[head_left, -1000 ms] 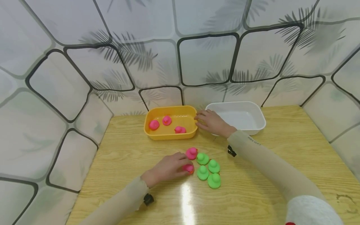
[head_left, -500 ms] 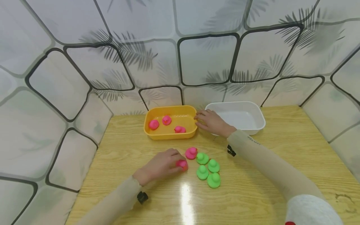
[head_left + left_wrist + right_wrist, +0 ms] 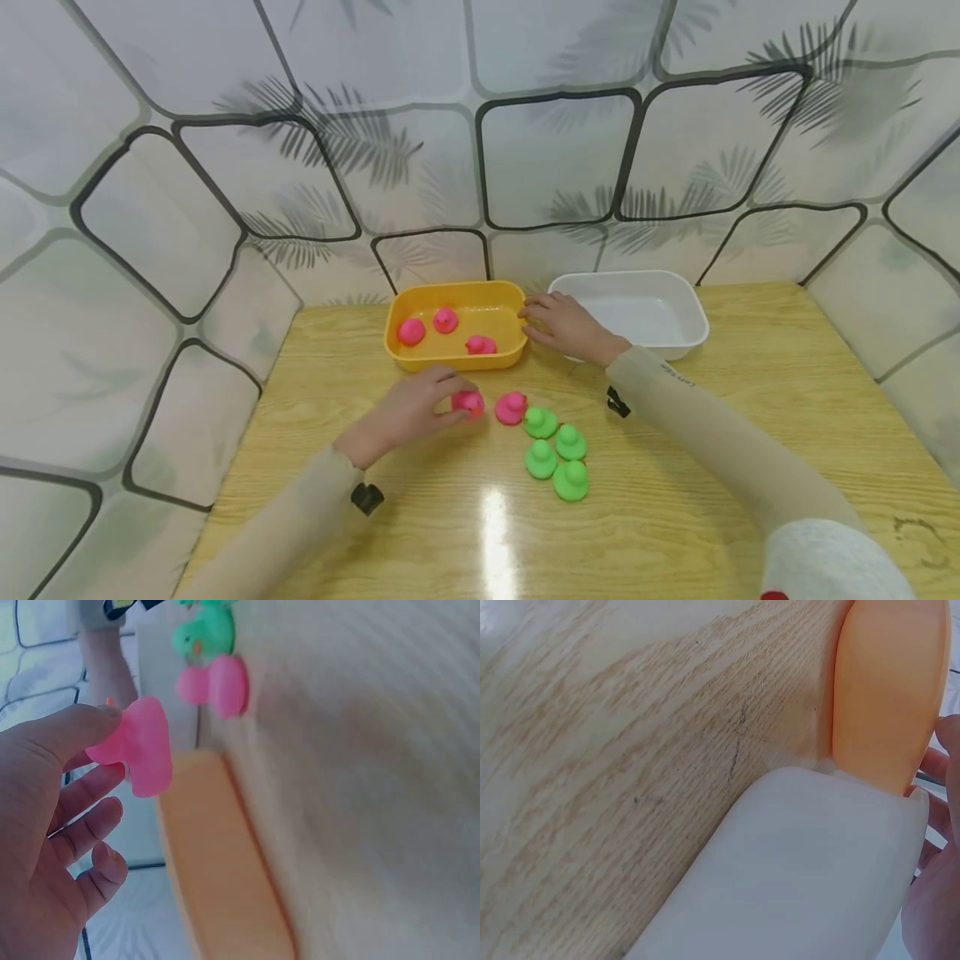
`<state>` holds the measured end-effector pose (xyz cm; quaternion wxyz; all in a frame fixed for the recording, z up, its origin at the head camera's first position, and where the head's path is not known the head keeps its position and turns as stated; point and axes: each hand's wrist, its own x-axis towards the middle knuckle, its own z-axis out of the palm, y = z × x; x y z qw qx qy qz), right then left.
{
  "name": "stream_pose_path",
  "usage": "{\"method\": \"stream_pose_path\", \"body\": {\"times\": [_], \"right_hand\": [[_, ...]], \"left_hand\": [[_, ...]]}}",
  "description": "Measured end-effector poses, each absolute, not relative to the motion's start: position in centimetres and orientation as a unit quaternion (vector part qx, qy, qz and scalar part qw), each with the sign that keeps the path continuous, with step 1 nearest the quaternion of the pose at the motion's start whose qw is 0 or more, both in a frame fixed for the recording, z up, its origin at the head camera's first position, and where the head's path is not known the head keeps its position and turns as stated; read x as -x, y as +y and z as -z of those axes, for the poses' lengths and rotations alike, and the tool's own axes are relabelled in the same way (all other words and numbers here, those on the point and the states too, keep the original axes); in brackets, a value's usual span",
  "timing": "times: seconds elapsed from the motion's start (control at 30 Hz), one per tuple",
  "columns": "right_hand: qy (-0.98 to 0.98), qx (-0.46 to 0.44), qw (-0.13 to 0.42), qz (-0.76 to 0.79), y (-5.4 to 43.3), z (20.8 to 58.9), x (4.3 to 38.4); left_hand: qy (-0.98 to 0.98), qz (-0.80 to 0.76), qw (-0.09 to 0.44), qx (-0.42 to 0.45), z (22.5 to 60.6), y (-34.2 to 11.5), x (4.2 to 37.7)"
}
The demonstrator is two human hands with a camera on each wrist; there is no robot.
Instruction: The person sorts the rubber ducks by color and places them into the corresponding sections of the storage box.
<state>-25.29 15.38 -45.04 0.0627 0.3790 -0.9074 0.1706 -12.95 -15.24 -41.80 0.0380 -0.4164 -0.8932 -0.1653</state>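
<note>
Pink duck (image 3: 150, 750) held in a person's left hand (image 3: 411, 408), just in front of a yellow tray (image 3: 453, 364) and above a wooden table (image 3: 637, 508). Behind everything rises a pale wall (image 3: 555, 158) patterned with outlined stones and feathery leaves, meeting the table along its back edge. Broad wood grain shows to the left, to the right and toward the near side, though the right sleeve (image 3: 712, 433) crosses from the lower right. Near that back edge, the yellow tray and a white tray (image 3: 637, 310) stand side by side, the narrow gap between them partly hidden by the right hand (image 3: 566, 329). The right fingers, relaxed and slightly spread, rest at the yellow tray's right rim. The left thumb and at least one finger pinch the duck; the other fingers bend loosely, a little apart. Three pink ducks (image 3: 445, 320) sit inside the yellow tray, and another pink duck (image 3: 512, 408) is on the table, just beside four clustered green ducks (image 3: 541, 460): five pink in all, counting the one in hand.
</note>
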Motion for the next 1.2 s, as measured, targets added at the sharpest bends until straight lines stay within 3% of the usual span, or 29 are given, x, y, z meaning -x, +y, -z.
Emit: {"method": "stream_pose_path", "body": {"times": [0.33,0.83,1.2], "right_hand": [[-0.905,-0.382,0.064,-0.177,15.4,45.0,25.0],[-0.905,-0.381,0.064,-0.18,15.4,45.6,25.5],[-0.903,-0.386,0.067,-0.176,15.4,45.2,25.2]], "left_hand": [[-0.894,0.16,0.083,0.41,40.1,-16.5,15.2],[-0.911,0.147,0.077,0.379,37.9,-17.6,17.9],[-0.929,0.142,0.035,0.34,37.5,-17.8,20.6]]}}
